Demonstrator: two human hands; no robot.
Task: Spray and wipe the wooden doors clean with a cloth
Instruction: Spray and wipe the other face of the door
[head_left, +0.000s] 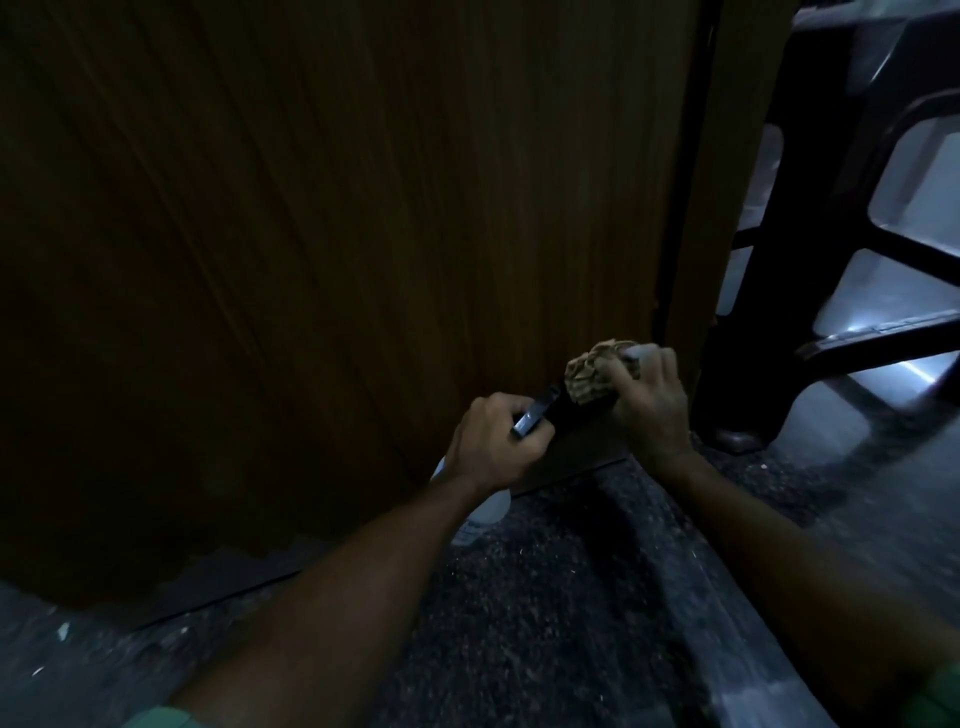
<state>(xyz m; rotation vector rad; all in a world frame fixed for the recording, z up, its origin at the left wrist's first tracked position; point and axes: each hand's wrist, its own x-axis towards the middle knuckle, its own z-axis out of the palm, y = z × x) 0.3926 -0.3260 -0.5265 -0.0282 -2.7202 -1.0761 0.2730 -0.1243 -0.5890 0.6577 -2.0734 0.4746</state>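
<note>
The fingers of the right hand (647, 402) are curled tight around a bunched tan cloth (592, 376), which bulges out to the left of the knuckles and is pressed against the lower right part of the wooden door (337, 234), just beside its right edge and near the floor. The left hand (498, 447) sits just left of and nearer than the right, its fingers wrapped around the dark trigger head of a spray bottle (485, 512); the nozzle points toward the cloth and looks to be touching it, though the dim light makes that hard to confirm. The bottle's pale body hangs below the left wrist, partly hidden by it. Both bare forearms reach in from the near edge, with a strip of green sleeve at each. The door's bottom edge stands just above a dark speckled floor (545, 597). To the far right, a dark chair (810, 208) stands on a paler, shiny floor.
</note>
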